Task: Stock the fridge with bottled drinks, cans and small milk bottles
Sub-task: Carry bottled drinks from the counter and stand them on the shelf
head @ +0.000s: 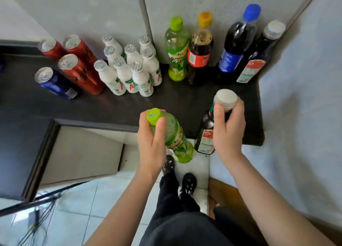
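- My left hand (pixel 151 140) grips a green-capped bottle (pixel 177 140) by the neck, fingers (pixel 160 129) curled round it just under the cap.
- That bottle tilts, with its base out past the near edge of the tabletop (pixel 129 105), above the tiled floor (pixel 83 199).
- My right hand (pixel 228 131) holds a dark bottle with a white cap (pixel 205 134), its fingers wrapped round the neck right below the cap.
- I can't tell whether the dark bottle's base touches the tabletop edge.
- At the back right stand four tall bottles: a green one (pixel 176 49), a cola with an orange cap (pixel 200 47), a blue-capped one (pixel 235 47) and a second white-capped dark one (pixel 257 60).
- The small milk bottles (pixel 127 68) cluster upright in the middle.
- Left of them stand three red cans (pixel 83 69) and one blue can (pixel 55 82).
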`<action>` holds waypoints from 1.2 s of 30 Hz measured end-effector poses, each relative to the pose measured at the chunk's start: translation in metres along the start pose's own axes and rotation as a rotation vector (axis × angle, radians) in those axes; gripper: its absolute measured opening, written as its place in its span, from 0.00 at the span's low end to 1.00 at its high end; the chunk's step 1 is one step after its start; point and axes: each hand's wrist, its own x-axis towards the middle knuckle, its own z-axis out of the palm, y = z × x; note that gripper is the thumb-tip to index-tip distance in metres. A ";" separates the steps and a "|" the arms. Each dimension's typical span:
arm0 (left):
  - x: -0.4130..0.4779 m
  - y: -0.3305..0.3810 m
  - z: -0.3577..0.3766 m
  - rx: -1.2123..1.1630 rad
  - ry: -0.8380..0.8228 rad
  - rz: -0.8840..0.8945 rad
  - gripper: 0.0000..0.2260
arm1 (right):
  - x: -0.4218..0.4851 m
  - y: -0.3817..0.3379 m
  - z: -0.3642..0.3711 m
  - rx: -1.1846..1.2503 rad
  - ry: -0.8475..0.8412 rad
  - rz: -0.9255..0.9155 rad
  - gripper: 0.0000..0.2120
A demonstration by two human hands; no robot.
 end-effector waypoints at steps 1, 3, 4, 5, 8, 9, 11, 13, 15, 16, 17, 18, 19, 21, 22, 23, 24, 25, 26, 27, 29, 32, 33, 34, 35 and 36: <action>-0.009 -0.004 -0.013 -0.010 0.034 -0.044 0.07 | -0.010 -0.002 0.006 0.011 -0.066 0.003 0.15; -0.030 -0.013 -0.039 -0.007 0.118 -0.127 0.07 | -0.032 -0.002 0.017 0.031 -0.206 0.016 0.15; -0.040 -0.018 -0.052 0.001 0.155 -0.162 0.08 | -0.044 -0.001 0.021 0.038 -0.280 0.027 0.15; -0.051 -0.022 -0.065 0.005 0.186 -0.195 0.09 | -0.056 0.000 0.025 0.046 -0.353 0.046 0.15; -0.084 -0.033 -0.101 0.000 0.275 -0.292 0.10 | -0.093 -0.002 0.039 0.043 -0.564 0.075 0.14; -0.094 -0.036 -0.112 -0.005 0.303 -0.322 0.10 | -0.105 -0.003 0.044 0.030 -0.632 0.065 0.14; -0.115 -0.040 -0.132 -0.019 0.364 -0.378 0.08 | -0.129 -0.007 0.054 0.011 -0.757 0.050 0.17; -0.136 -0.042 -0.151 -0.027 0.428 -0.414 0.08 | -0.153 -0.015 0.063 0.001 -0.852 0.034 0.19; -0.156 -0.044 -0.171 -0.014 0.486 -0.423 0.11 | -0.177 -0.026 0.072 -0.011 -0.925 0.009 0.17; -0.167 -0.045 -0.183 -0.016 0.510 -0.429 0.12 | -0.190 -0.033 0.076 -0.016 -0.957 -0.003 0.15; -0.179 -0.045 -0.196 -0.028 0.531 -0.433 0.12 | -0.203 -0.041 0.081 -0.020 -0.988 -0.015 0.14; -0.191 -0.045 -0.210 -0.038 0.548 -0.431 0.13 | -0.217 -0.048 0.085 -0.024 -1.017 -0.027 0.13; -0.205 -0.045 -0.224 -0.043 0.566 -0.424 0.13 | -0.233 -0.055 0.089 -0.028 -1.041 -0.038 0.14; -0.235 -0.045 -0.254 -0.058 0.618 -0.410 0.14 | -0.267 -0.069 0.095 -0.027 -1.075 -0.053 0.14; -0.252 -0.045 -0.270 -0.070 0.652 -0.408 0.14 | -0.286 -0.075 0.098 -0.019 -1.082 -0.059 0.14; -0.270 -0.046 -0.286 -0.080 0.689 -0.410 0.14 | -0.306 -0.081 0.102 -0.009 -1.086 -0.061 0.13; -0.289 -0.047 -0.302 -0.087 0.729 -0.416 0.13 | -0.326 -0.087 0.106 0.002 -1.094 -0.054 0.13; -0.309 -0.048 -0.319 -0.095 0.772 -0.421 0.13 | -0.348 -0.092 0.111 0.014 -1.109 -0.039 0.12; -0.331 -0.050 -0.335 -0.100 0.820 -0.424 0.13 | -0.370 -0.096 0.116 0.024 -1.135 -0.025 0.10; -0.354 -0.051 -0.351 -0.100 0.870 -0.426 0.13 | -0.392 -0.099 0.122 0.030 -1.168 -0.020 0.09; -0.401 -0.054 -0.381 -0.086 0.982 -0.428 0.14 | -0.437 -0.108 0.134 0.035 -1.237 -0.027 0.05; -0.471 -0.053 -0.417 -0.062 1.166 -0.432 0.18 | -0.506 -0.128 0.151 0.070 -1.354 -0.108 0.03; -0.495 -0.052 -0.427 -0.054 1.232 -0.435 0.18 | -0.529 -0.135 0.154 0.076 -1.409 -0.140 0.03; -0.517 -0.052 -0.435 -0.046 1.293 -0.441 0.18 | -0.551 -0.142 0.157 0.079 -1.469 -0.168 0.03; -0.539 -0.051 -0.442 -0.041 1.351 -0.452 0.18 | -0.571 -0.150 0.159 0.084 -1.528 -0.195 0.04; -0.559 -0.049 -0.447 -0.039 1.407 -0.463 0.18 | -0.592 -0.157 0.160 0.089 -1.587 -0.227 0.04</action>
